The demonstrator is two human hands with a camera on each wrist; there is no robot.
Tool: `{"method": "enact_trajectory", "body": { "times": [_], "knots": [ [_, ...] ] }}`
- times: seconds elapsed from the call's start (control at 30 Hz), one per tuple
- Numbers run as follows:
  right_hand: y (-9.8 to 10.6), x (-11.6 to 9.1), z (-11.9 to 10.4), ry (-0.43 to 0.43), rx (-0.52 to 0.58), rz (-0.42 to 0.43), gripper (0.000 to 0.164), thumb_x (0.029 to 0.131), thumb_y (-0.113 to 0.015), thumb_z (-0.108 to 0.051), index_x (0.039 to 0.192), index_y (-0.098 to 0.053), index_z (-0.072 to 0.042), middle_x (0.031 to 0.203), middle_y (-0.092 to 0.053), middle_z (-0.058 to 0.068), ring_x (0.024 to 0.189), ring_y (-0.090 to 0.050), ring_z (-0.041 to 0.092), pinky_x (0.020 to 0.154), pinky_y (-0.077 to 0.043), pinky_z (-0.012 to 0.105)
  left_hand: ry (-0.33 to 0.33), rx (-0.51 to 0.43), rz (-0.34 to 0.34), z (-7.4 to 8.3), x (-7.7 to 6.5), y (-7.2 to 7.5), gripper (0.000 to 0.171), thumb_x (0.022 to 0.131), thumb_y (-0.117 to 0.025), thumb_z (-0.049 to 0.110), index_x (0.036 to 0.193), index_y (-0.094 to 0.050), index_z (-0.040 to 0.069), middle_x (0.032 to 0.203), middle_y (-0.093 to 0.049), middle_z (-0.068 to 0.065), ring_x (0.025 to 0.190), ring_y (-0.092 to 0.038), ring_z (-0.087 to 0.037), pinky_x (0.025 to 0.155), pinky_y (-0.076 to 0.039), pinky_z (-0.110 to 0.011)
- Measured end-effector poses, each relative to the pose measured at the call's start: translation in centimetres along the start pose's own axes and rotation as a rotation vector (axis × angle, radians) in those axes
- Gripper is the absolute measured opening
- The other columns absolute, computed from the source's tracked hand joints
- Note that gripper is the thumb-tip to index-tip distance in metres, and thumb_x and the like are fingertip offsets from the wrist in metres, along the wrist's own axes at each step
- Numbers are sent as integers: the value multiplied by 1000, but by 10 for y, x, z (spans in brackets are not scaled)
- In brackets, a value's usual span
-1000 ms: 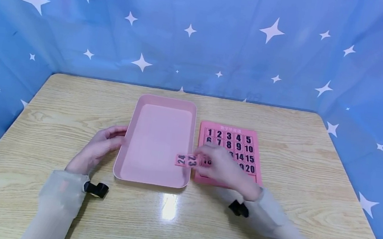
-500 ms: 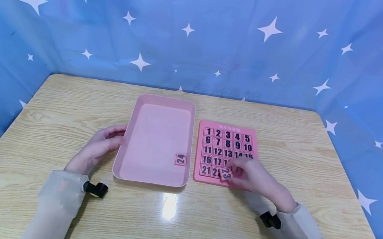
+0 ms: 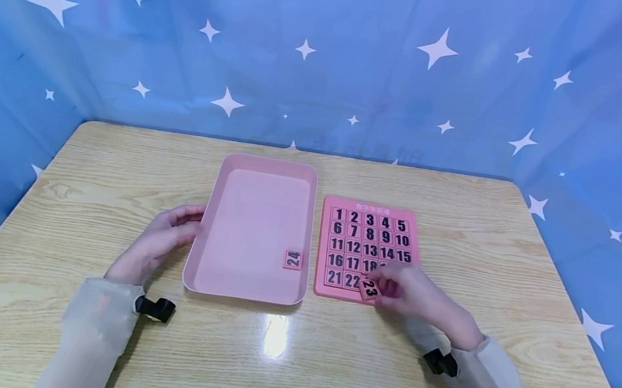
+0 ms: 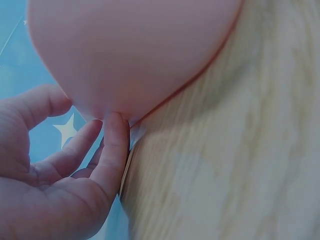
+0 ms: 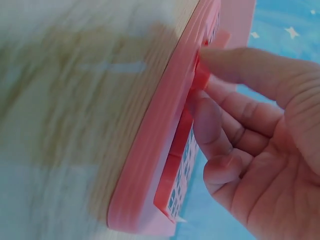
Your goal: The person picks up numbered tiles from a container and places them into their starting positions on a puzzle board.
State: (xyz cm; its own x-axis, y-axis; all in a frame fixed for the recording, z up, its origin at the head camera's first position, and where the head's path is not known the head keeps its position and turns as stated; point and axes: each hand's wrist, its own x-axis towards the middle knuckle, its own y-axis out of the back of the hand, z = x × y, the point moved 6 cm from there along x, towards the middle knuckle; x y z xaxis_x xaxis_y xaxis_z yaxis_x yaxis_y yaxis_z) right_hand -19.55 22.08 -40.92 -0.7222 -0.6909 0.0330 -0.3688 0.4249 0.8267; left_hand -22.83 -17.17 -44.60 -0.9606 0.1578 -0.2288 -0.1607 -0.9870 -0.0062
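Observation:
My right hand pinches a pink number tile marked 23, turned askew over the bottom row of a pink number puzzle board. Rows of numbered tiles fill the board down to tile 22, just left of the pinched one. My fingers hide some tiles at the lower right. In the right wrist view, thumb and fingertips meet at the red edge of the tile. My left hand touches the left outer wall of the pink tray; its fingertips rest against the tray's side in the left wrist view.
One tile marked 24 lies sideways in the tray near its right wall. Tray and board stand side by side on a wooden table, a narrow gap between them. A blue star-patterned curtain closes off the back and sides.
My right hand has carried tile 23 from the tray to the board's bottom row, then turned it slightly and shifted it a little right. The left hand stays at the tray.

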Motion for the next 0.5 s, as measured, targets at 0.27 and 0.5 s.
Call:
{"method": "enact_trajectory", "body": {
  "times": [0.27, 0.5],
  "knots": [
    [-5, 2, -4, -84, 9, 99, 15, 79, -75, -17, 88, -70, -6, 65, -53, -11, 57, -43, 1, 49, -41, 19, -1, 6, 2, -1, 0, 1, 55, 89, -57, 2, 135, -34, -15, 109, -57, -1, 94, -55, -4, 83, -46, -17],
    [-5, 0, -7, -183, 11, 135, 16, 79, -73, -10, 91, -70, 0, 63, -53, -9, 52, -43, 1, 45, -40, 19, 0, -6, -2, -1, 0, 0, 55, 89, -57, 2, 135, -34, -15, 111, -57, -2, 96, -55, -4, 83, -46, -17]
  ]
}}
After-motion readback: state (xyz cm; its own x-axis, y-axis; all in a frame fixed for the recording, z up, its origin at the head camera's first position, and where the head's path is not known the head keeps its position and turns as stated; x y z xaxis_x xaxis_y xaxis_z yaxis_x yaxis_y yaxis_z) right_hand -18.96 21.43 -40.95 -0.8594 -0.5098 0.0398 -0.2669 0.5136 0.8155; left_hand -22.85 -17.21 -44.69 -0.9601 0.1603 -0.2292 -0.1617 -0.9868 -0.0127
